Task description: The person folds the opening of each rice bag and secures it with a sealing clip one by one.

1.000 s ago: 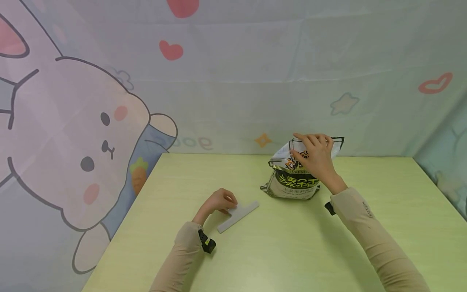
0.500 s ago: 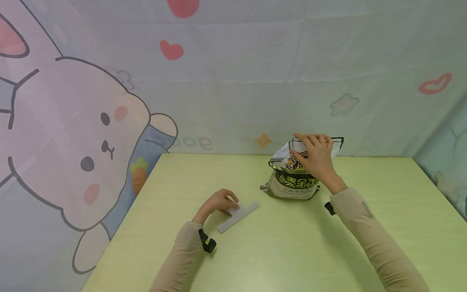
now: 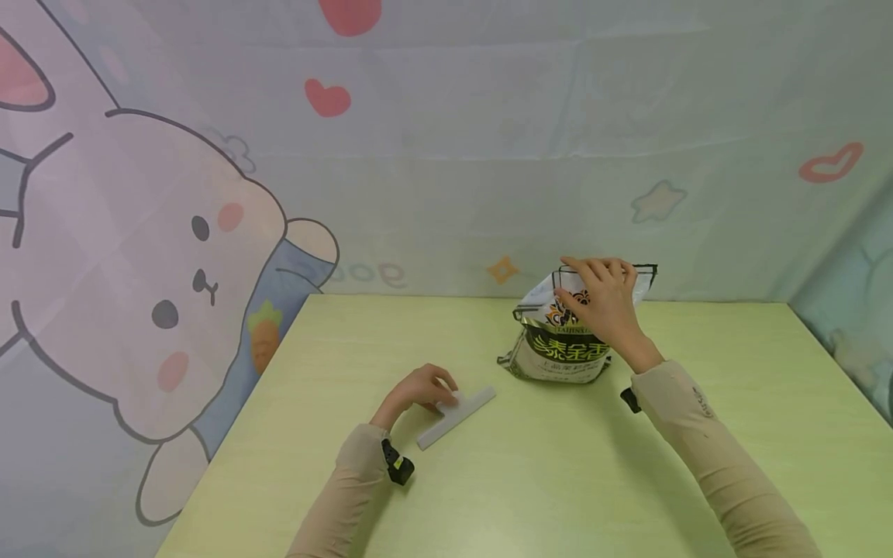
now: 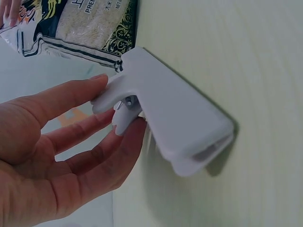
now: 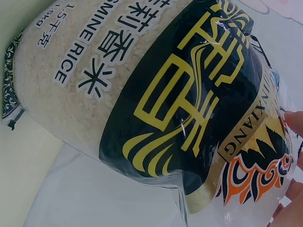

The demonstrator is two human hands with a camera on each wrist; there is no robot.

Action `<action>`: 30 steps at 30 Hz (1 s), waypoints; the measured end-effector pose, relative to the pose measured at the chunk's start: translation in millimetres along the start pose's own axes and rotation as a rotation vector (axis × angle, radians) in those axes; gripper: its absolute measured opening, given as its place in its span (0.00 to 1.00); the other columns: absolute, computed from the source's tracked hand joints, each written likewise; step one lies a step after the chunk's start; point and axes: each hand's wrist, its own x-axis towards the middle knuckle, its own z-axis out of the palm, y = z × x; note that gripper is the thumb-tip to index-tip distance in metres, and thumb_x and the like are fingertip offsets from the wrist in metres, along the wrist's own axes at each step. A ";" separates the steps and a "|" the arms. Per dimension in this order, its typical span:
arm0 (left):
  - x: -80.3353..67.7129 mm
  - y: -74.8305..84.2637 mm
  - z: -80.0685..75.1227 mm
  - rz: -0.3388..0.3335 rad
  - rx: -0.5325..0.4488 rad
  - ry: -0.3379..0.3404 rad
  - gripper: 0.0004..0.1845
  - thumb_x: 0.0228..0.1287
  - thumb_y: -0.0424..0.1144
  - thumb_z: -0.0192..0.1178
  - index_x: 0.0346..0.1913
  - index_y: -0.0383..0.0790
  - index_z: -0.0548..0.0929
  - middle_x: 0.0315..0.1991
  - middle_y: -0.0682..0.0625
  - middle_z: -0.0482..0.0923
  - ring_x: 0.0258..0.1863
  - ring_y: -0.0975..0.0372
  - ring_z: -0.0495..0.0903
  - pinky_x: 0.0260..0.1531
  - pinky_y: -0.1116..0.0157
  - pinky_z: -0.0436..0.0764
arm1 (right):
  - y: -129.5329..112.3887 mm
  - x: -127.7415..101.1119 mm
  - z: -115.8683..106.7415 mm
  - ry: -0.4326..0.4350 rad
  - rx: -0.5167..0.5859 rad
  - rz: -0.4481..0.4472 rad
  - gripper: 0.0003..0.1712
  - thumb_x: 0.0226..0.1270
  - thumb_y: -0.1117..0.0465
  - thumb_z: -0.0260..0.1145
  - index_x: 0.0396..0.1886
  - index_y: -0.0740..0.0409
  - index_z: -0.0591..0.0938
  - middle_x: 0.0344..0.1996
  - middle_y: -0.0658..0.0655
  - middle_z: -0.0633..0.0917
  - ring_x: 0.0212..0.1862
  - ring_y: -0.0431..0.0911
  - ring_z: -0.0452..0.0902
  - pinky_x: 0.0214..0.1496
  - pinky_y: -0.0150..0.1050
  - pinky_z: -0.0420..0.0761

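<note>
A white sealing clip [image 3: 456, 418] with a long straight jaw lies on the table left of a bag of rice [image 3: 565, 349]. My left hand [image 3: 422, 389] pinches the clip's handles; in the left wrist view the thumb is on one handle [image 4: 110, 94] and fingers are at the other. The rice bag stands upright, its lower part full and its top loose. My right hand [image 3: 605, 302] holds the upper part of the bag, thumb on the front. The fingers' far ends are partly hidden in the right wrist view, where the bag's printed front [image 5: 156, 104] fills most of the picture.
The light yellow-green table [image 3: 558, 480] reaches back to a fabric backdrop [image 3: 446, 186] printed with a rabbit, hearts and stars. A black wrist camera [image 3: 398, 465] sits on the left sleeve, and another [image 3: 631, 399] on the right.
My left fingers have shifted slightly to the right on the clip's handles. The clip has barely moved. My right hand and the rice bag look unchanged.
</note>
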 end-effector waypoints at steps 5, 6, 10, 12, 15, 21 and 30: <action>0.5 -0.4 0.6 0.007 0.011 -0.006 0.13 0.50 0.32 0.64 0.40 0.32 0.80 0.33 0.42 0.82 0.24 0.63 0.79 0.27 0.64 0.82 | -0.1 -0.8 0.1 -0.004 -0.001 0.005 0.27 0.52 0.55 0.68 0.54 0.54 0.74 0.42 0.61 0.79 0.45 0.57 0.64 0.55 0.59 0.51; 0.5 -0.5 0.6 0.008 0.013 -0.007 0.13 0.50 0.32 0.64 0.40 0.32 0.80 0.33 0.42 0.82 0.24 0.63 0.79 0.26 0.63 0.82 | 0.0 -0.9 0.2 -0.004 -0.001 0.006 0.27 0.52 0.55 0.68 0.54 0.54 0.74 0.42 0.61 0.79 0.45 0.57 0.64 0.55 0.59 0.51; 0.3 0.4 0.2 0.005 0.016 -0.014 0.13 0.50 0.32 0.64 0.40 0.32 0.81 0.32 0.43 0.81 0.23 0.64 0.79 0.27 0.63 0.82 | 0.5 -1.1 0.9 0.001 -0.001 0.006 0.27 0.51 0.55 0.68 0.53 0.55 0.75 0.42 0.62 0.79 0.45 0.57 0.65 0.55 0.59 0.51; -0.3 1.6 -0.3 0.005 0.017 -0.016 0.13 0.50 0.32 0.64 0.40 0.32 0.81 0.32 0.43 0.81 0.23 0.64 0.78 0.27 0.63 0.82 | 0.6 -1.2 1.2 0.005 0.000 0.004 0.28 0.51 0.56 0.69 0.53 0.56 0.75 0.41 0.62 0.79 0.45 0.57 0.64 0.54 0.59 0.51; -1.7 2.7 -1.1 0.004 0.009 -0.018 0.13 0.49 0.33 0.65 0.40 0.32 0.81 0.31 0.44 0.81 0.23 0.64 0.76 0.28 0.63 0.82 | 1.0 -1.0 1.4 0.011 -0.002 -0.001 0.28 0.50 0.56 0.69 0.53 0.56 0.75 0.41 0.62 0.79 0.45 0.57 0.65 0.54 0.59 0.52; -5.1 3.1 -2.7 0.001 -0.052 -0.009 0.13 0.49 0.33 0.65 0.40 0.31 0.80 0.32 0.45 0.80 0.22 0.64 0.74 0.29 0.61 0.82 | 1.5 -0.5 1.0 0.011 -0.008 0.000 0.28 0.51 0.55 0.68 0.54 0.54 0.75 0.41 0.61 0.79 0.45 0.57 0.65 0.55 0.59 0.51; -6.1 3.4 -4.6 0.017 -0.107 0.012 0.14 0.51 0.32 0.63 0.41 0.29 0.79 0.34 0.43 0.79 0.23 0.64 0.75 0.30 0.60 0.82 | 1.6 -0.1 2.0 0.009 -0.008 0.001 0.28 0.52 0.55 0.68 0.54 0.53 0.74 0.42 0.61 0.79 0.45 0.57 0.65 0.54 0.59 0.51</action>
